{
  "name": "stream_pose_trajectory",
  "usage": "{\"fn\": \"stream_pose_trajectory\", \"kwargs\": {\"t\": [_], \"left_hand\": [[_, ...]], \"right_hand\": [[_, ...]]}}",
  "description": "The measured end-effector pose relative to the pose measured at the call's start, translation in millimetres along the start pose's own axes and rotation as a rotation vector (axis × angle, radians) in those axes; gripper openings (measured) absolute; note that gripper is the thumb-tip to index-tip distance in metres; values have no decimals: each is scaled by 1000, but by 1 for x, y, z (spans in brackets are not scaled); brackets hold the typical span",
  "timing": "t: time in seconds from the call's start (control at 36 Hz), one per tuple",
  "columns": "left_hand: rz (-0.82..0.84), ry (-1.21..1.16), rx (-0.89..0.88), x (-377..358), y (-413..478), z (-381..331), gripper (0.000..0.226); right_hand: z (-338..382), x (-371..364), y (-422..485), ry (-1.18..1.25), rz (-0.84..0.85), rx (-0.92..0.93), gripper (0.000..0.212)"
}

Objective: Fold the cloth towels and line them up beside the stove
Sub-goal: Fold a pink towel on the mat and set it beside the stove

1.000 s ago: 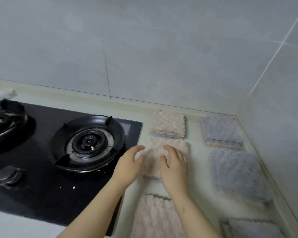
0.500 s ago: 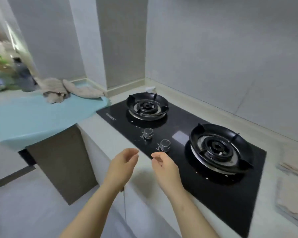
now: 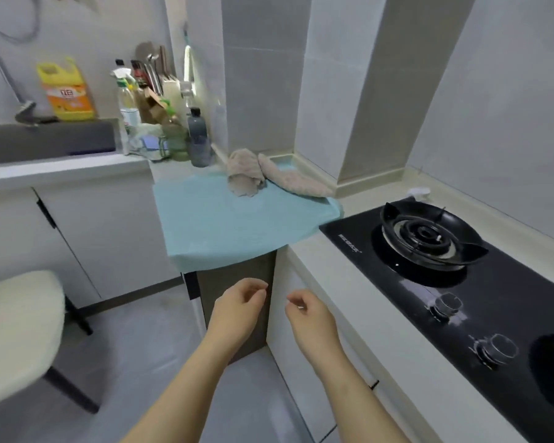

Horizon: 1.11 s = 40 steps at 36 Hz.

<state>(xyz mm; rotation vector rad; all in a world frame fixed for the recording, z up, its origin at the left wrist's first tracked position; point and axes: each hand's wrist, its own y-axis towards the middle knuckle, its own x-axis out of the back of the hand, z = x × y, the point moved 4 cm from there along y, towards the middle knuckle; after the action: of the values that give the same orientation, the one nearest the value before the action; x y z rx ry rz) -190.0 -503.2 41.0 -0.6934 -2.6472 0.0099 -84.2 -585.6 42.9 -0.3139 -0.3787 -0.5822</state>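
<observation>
Crumpled towel (image 3: pixel 243 174) and long towel (image 3: pixel 296 182), which slants toward the stove (image 3: pixel 499 292), lie straight ahead on the blue mat (image 3: pixel 224 225). The left hand (image 3: pixel 237 310) and right hand (image 3: pixel 311 318) are apart, empty and about equally near.

Open blue mat (image 3: pixel 224 225) before crumpled towels (image 3: pixel 247 174); bottles (image 3: pixel 173 123) crowding behind-left

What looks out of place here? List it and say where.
On the blue cover left of the stove, a bunched towel and a sprawled towel lie unfolded, not lined up.
</observation>
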Motion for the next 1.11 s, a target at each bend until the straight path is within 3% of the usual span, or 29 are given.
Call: {"fn": "stream_pose_trajectory", "kwargs": {"t": [0.53, 0.78, 0.94, 1.11], "left_hand": [[-104, 100, 18, 57, 242, -6, 16], [-85, 157, 20, 80, 351, -2, 20], [12, 245, -88, 93, 436, 10, 22], [313, 307, -229, 103, 506, 30, 24]], "right_hand": [[73, -55, 245, 20, 55, 48, 25], [90, -99, 336, 68, 40, -56, 26], [97, -139, 393, 89, -87, -117, 23], [103, -178, 429, 12, -495, -248, 28]]}}
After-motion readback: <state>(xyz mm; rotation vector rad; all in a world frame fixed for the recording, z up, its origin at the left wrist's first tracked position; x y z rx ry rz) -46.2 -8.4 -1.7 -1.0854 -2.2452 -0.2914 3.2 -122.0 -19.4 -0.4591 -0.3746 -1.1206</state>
